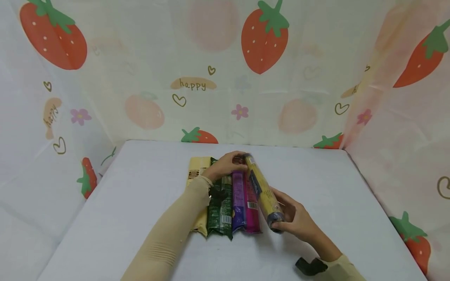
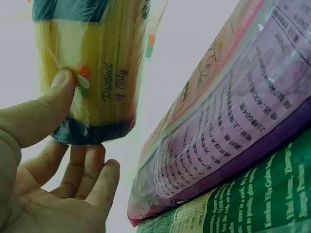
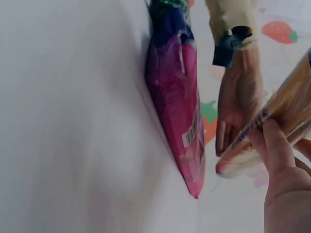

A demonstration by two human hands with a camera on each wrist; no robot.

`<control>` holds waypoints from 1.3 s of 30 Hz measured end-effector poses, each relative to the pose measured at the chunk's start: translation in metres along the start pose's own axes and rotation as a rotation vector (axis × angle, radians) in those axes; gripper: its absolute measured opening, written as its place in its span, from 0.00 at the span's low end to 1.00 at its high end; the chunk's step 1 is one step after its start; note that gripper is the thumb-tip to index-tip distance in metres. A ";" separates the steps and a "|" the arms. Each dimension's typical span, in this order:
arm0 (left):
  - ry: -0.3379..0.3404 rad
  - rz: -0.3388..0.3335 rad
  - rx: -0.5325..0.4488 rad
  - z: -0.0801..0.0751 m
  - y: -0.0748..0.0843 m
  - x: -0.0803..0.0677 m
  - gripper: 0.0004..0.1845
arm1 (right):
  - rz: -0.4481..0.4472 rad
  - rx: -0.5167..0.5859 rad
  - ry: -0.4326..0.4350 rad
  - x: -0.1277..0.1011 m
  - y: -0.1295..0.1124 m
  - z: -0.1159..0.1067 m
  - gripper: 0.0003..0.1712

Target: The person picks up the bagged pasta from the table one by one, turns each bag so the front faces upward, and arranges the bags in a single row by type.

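A long pack of spaghetti (image 1: 261, 187), yellow with dark blue ends and marked "Product of Italy", is held tilted above the table between both hands. My left hand (image 1: 227, 164) has its thumb on the far end of the pack (image 2: 92, 63), with the fingers around its bottom edge. Nearer me, my right hand (image 1: 297, 216) grips the other end, thumb on one side and fingers on the other. Just left of it lie a magenta pack (image 1: 251, 207) and a purple pack (image 1: 238, 199), side by side. Dark green packaging (image 1: 219, 218) and a cream-yellow pack (image 1: 200, 163) continue the row, partly hidden by my left arm.
The row lies on a white-covered table (image 1: 140, 168). Strawberry-printed cloth (image 1: 218, 113) stands behind the table and along both sides. Dark straps or mounts (image 1: 311, 267) sit at both wrists.
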State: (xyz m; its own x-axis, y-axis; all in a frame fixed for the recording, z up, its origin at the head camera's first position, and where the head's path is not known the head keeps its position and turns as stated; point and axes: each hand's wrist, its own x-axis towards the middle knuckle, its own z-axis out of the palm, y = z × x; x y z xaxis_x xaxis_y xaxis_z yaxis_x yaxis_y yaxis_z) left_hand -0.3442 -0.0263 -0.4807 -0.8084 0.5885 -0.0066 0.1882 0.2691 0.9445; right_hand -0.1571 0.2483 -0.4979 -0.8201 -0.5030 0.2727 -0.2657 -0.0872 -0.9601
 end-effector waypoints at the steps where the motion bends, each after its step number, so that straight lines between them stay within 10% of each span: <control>1: -0.006 -0.003 -0.012 -0.001 -0.001 0.000 0.34 | -0.006 0.018 -0.002 0.001 0.000 0.000 0.56; 14: -0.122 -0.019 -0.242 -0.008 -0.006 -0.006 0.32 | 0.024 0.020 -0.011 -0.002 0.001 0.003 0.51; 23: -0.007 -0.078 -0.204 -0.006 -0.006 -0.011 0.39 | 0.073 -0.183 0.016 -0.002 -0.004 -0.002 0.53; 39: 0.176 -0.056 -0.159 -0.004 -0.005 -0.013 0.38 | 0.114 -0.048 -0.015 -0.011 0.003 -0.001 0.57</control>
State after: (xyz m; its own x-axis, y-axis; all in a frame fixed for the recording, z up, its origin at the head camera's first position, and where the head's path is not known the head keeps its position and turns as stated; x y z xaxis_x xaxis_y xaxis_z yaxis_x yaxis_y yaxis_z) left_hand -0.3372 -0.0381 -0.4841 -0.9026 0.4303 -0.0158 0.0618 0.1657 0.9842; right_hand -0.1492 0.2547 -0.5036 -0.8387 -0.5202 0.1611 -0.1956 0.0117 -0.9806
